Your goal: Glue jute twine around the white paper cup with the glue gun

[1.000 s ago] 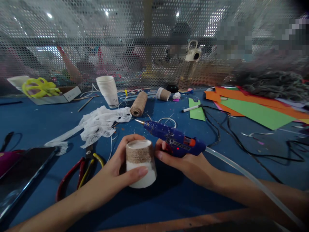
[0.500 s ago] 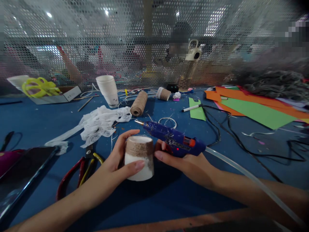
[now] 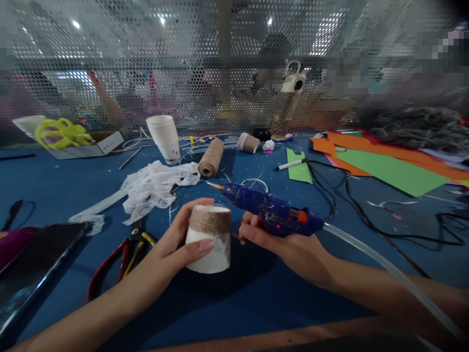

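My left hand (image 3: 183,239) is wrapped round a white paper cup (image 3: 208,256), which stands upside down. Brown twine (image 3: 210,220) is wound round the cup's narrow upper part, and the lower part is bare. In my right hand (image 3: 282,247) is a blue hot glue gun (image 3: 271,208) with a red light on its side. Its metal nozzle points left, above and behind the cup, apart from it. A long clear glue stick (image 3: 373,256) sticks out of the gun's back end. Beyond the cup lies a roll of twine (image 3: 211,157).
White lace (image 3: 150,183) is heaped at left, near red-and-yellow-handled pliers (image 3: 134,249) and a phone (image 3: 36,264). Stacked paper cups (image 3: 163,138), a bottle (image 3: 287,105) and a twine-wrapped cup (image 3: 249,143) stand or lie behind. Coloured paper (image 3: 392,168) and a black cord (image 3: 351,195) are at right.
My right hand has drawn the glue gun a little to the right, away from the cup. The cup has shifted and turned slightly in my left hand.
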`<move>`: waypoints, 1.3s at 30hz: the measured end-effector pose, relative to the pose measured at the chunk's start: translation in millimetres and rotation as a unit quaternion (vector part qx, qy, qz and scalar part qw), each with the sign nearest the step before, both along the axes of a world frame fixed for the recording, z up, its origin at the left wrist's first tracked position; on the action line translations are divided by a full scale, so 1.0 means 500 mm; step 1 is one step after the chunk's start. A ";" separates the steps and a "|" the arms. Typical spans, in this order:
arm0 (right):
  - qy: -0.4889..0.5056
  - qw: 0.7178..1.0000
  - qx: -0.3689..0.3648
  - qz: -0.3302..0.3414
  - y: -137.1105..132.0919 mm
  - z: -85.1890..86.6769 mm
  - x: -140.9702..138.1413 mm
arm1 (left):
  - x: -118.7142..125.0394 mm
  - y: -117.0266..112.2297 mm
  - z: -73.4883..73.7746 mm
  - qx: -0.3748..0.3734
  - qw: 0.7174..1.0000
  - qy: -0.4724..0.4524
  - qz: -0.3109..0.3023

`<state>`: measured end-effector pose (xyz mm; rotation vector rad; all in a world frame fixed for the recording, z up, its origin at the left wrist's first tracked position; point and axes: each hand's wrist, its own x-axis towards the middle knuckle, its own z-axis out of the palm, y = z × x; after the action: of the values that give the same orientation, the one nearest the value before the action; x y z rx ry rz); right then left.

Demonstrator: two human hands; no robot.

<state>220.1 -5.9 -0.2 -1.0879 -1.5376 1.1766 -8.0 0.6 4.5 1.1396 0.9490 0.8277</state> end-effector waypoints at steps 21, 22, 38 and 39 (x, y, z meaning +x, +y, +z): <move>-0.151 0.979 0.133 0.029 -0.005 0.018 0.050 | -0.007 -0.010 0.037 -0.034 0.998 -0.034 0.050; -0.156 0.978 0.132 0.033 -0.004 0.020 0.051 | -0.008 -0.010 0.037 -0.035 0.998 -0.036 0.050; -0.158 0.970 0.171 0.065 -0.001 0.011 0.058 | -0.009 -0.013 0.034 -0.036 0.993 -0.094 0.056; -0.155 0.970 0.174 0.063 -0.001 0.011 0.058 | -0.010 -0.013 0.032 -0.035 0.993 -0.096 0.054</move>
<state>249.0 -6.3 5.3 -0.9782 -1.9936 0.7980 -13.0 -6.1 20.6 0.9365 0.8769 0.9660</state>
